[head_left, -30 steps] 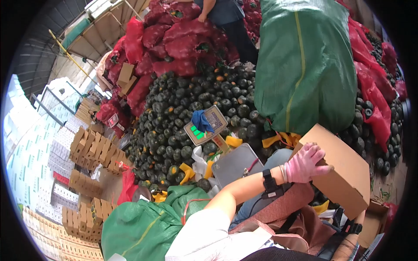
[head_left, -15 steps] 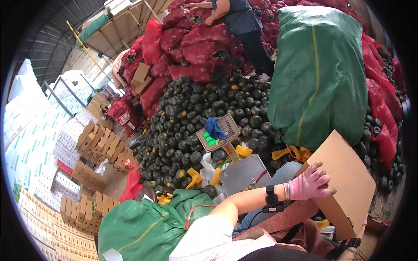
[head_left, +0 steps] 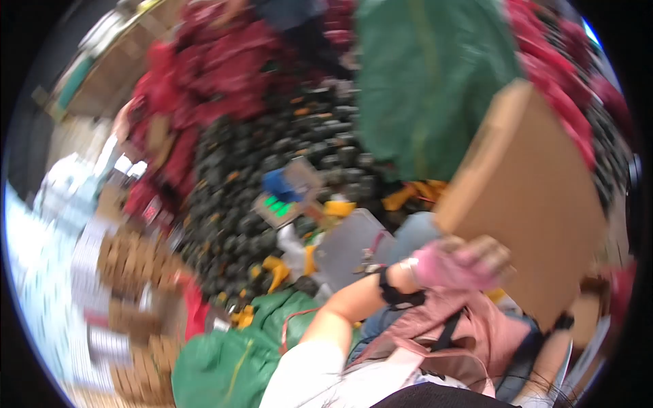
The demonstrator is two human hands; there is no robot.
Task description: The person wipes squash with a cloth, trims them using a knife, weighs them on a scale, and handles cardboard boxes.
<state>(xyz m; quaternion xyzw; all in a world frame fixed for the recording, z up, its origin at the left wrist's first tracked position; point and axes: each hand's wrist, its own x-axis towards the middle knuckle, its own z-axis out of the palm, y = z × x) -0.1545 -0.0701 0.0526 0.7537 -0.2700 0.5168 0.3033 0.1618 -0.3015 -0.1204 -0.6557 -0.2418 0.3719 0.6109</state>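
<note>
And here's the left hand in its pink glove, fingers loosely bent by the lower left side of the tilted, brown cardboard box; blur hides any contact. The right forearm reaches toward the box's bottom, right hand out of sight, its fingers impossible to tell!

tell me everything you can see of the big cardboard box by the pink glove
The cardboard box is plain brown, with one broad, unprinted face and a narrower side along its upper left. It is tilted, its upper part overlapping the large green sack in view. The gloved left hand is at its lower left edge; blur hides whether they touch. The right hand is hidden near its bottom corner, and the contents cannot be seen.
</note>
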